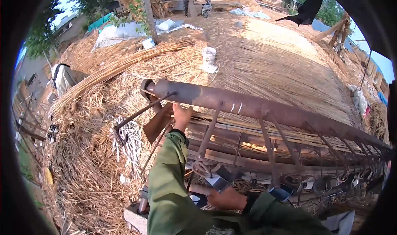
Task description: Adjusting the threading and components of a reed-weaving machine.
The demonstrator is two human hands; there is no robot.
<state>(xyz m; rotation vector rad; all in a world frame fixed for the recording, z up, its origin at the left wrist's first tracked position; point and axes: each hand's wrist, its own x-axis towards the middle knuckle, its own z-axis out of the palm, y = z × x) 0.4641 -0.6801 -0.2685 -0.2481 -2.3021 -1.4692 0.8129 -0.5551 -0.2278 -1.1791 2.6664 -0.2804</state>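
Observation:
A long rusty metal pipe (248, 104) runs from the left middle to the far right, with metal rods hanging down from it. Just under its left end, my left hand (181, 116) reaches up with fingers stretched and thumb apart, close to the pipe and the ends of the reed stalks (223, 122). My right hand (227, 200) is low in the middle, its fingers curled beside a dark, shiny-faced block (219, 178). Whatever those fingers hold is hidden. A loop of cord (201, 168) hangs by that block.
A wide reed mat (285, 78) stretches away beyond the pipe. A bundle of reeds (124, 67) lies at the left, over loose straw (91, 169). A white bucket (209, 55) stands beyond. An angled rod (142, 110) sticks out left; a pale block (135, 220) is below.

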